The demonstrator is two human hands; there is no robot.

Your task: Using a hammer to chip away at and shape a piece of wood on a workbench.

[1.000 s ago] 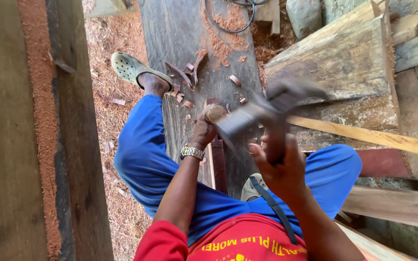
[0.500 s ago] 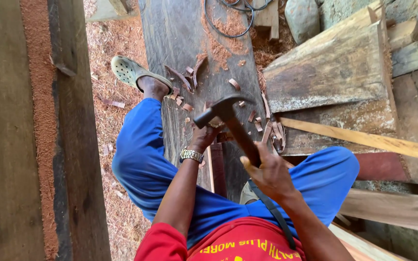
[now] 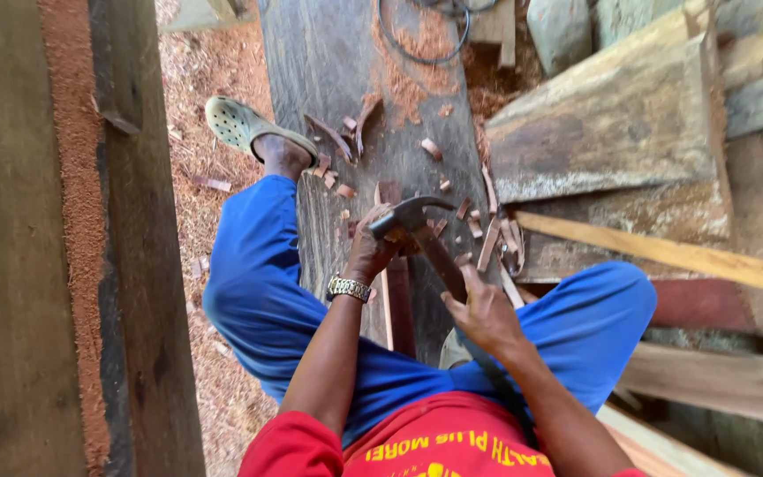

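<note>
- Dark plank (image 3: 346, 71): lay lengthwise under seated person, ref. landmark.
- Pale timber block (image 3: 611, 124): right of plank, alongside.
- Hammer (image 3: 421, 231): head down over plank centre, handle running back toward person.
- Right hand (image 3: 483, 309): clamped on hammer handle, near plank's near end.
- Left hand (image 3: 371, 252): closed on sth. under hammer head; item hidden, cannot tell.
- Wood chips (image 3: 430, 148): scattered on plank beyond hammer.

Wood chips (image 3: 452, 208) lie on the plank (image 3: 337, 71), between a beam (image 3: 134, 265) left and timbers (image 3: 611, 124) right.
</note>
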